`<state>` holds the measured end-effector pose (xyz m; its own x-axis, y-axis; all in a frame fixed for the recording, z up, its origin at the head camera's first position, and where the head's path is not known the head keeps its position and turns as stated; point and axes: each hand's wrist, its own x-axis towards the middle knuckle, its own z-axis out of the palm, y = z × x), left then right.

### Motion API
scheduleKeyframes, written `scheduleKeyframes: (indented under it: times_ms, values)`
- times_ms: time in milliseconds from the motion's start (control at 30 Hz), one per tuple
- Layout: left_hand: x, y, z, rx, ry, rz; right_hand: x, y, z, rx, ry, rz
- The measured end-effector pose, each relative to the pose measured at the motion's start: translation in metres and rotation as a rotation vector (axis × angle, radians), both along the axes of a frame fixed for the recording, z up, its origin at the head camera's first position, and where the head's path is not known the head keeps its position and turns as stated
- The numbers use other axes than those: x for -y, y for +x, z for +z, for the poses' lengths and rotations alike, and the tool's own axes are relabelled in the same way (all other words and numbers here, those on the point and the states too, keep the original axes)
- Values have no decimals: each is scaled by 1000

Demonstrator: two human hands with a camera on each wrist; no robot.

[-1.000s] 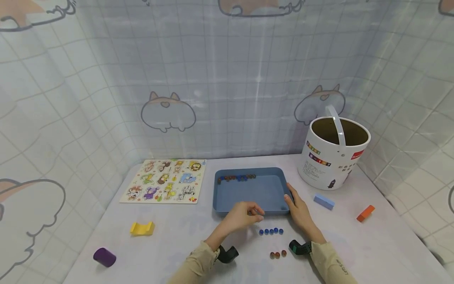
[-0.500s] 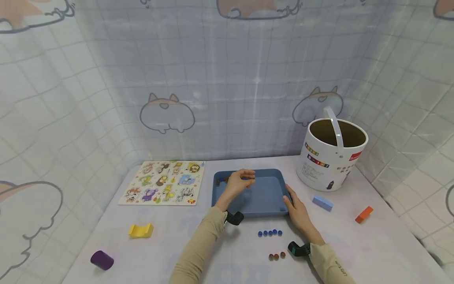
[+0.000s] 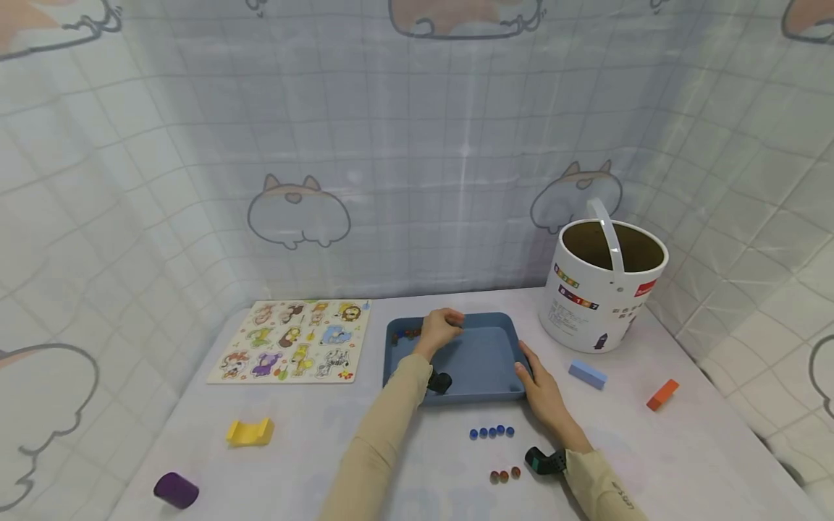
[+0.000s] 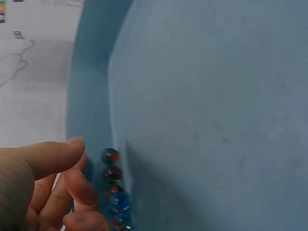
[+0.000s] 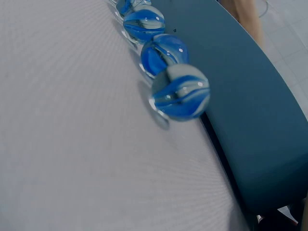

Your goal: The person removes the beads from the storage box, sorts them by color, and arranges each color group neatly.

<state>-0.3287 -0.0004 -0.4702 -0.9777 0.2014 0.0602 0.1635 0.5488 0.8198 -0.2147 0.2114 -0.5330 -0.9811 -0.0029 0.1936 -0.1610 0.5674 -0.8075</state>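
Note:
My left hand (image 3: pixel 439 331) is over the back wall of a blue tray (image 3: pixel 485 369). In the left wrist view its thumb (image 4: pixel 57 156) and bent fingers hang loosely beside a row of glass marbles (image 4: pixel 112 174), with nothing visible between them. Part of that row (image 3: pixel 409 333) is hidden behind the hand in the head view. My right hand (image 3: pixel 547 394) holds the tray's right side, thumb at the rim; its other fingers are partly hidden. In front of the tray lies a row of several blue marbles (image 3: pixel 492 433), with three brown-red marbles (image 3: pixel 504 476) nearer to me.
An animal picture puzzle board (image 3: pixel 293 340) lies left of the tray. A white handled bucket (image 3: pixel 589 311) stands at the back right. Around the edges lie a blue block (image 3: pixel 588 374), an orange block (image 3: pixel 662 395), a yellow notched block (image 3: pixel 250 433) and a purple cylinder (image 3: pixel 177 490).
My left hand has moved from the tray's front edge to its back wall, above the marble row. The right hand stays on the tray's right side. The view has shifted slightly.

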Motion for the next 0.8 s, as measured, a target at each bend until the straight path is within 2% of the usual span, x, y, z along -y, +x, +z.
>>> scheduleKeyframes:
  times_ms: [333,633,733,800]
  values:
    - [-3,-5,-9,-15,-36,10,-1,-1,-3,-24,2,-2]
    - [-8,-2,-6,3,-193,20,1,0,-2,-26,4,-3]
    - [-9,-3,-5,6,-173,-12,0,0,-3,-27,5,-3]
    - [-9,-3,-4,17,-113,-42,-1,0,-3,-30,4,-7]
